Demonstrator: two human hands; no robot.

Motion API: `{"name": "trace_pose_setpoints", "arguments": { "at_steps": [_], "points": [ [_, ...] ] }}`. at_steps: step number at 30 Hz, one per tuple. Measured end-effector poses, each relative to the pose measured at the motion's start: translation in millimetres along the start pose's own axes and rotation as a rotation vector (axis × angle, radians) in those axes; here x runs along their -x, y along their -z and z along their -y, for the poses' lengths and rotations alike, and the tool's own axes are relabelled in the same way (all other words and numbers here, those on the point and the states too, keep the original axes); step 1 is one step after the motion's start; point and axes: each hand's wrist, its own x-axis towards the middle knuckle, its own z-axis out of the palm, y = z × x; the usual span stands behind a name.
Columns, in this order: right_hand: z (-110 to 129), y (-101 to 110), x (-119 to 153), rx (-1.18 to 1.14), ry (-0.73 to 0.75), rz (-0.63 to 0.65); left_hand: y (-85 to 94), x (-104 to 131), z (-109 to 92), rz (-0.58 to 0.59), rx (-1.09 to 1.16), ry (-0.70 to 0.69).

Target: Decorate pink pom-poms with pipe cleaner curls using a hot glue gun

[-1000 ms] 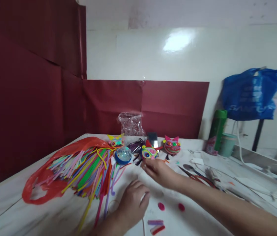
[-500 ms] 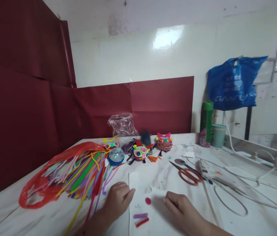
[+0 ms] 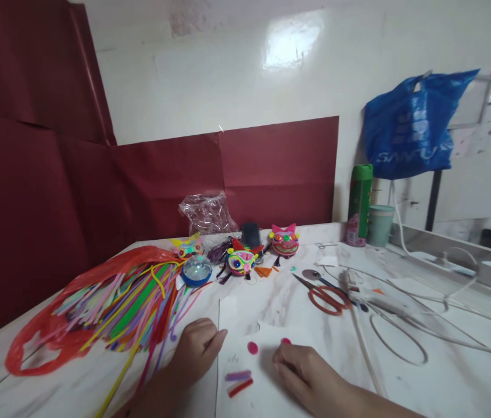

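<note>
My left hand (image 3: 197, 350) is curled into a loose fist with its thumb stretched along the side, resting at the left edge of a white paper sheet (image 3: 236, 310). Nothing shows in it. On the sheet's right side lies my right hand (image 3: 308, 374), its fingers curled and closed. A pink-red disc (image 3: 286, 341) peeks out right by its knuckles; whether they touch I cannot tell. Between the hands is another pink-red disc (image 3: 253, 348). Nearer to me lie a short purple fuzzy strip (image 3: 237, 376) and a red one (image 3: 240, 388).
Left lies a red plastic bag (image 3: 31, 348) of colourful pipe cleaners (image 3: 132, 313). Behind stand decorated animal heads (image 3: 242, 261) and a blue-rimmed round container (image 3: 197, 271). Orange-handled scissors (image 3: 326, 299), a power strip (image 3: 354, 284) and cables (image 3: 419, 348) are to the right.
The view has shifted, so everything sits a little further left and higher. A second pink-red disc now shows beside my right hand. My left hand stays in its loose fist.
</note>
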Motion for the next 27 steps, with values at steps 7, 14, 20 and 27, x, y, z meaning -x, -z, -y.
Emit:
{"name": "trace_pose_setpoints", "arguments": {
  "at_steps": [7,14,20,27],
  "points": [
    [-0.2,0.9,-1.7,0.008,0.062,-0.022,-1.4,-2.1,2.9,-0.040,0.015,-0.028],
    [0.7,1.9,-2.5,0.017,0.065,-0.033,-3.9,-1.7,5.6,-0.025,-0.010,-0.055],
    [0.6,3.6,0.0,-0.004,0.061,-0.031,-2.0,-1.4,5.0,0.000,0.036,0.003],
    [7.5,5.7,0.9,-0.040,0.070,-0.064,1.0,-3.0,2.8,0.045,0.064,0.077]
  ]
}}
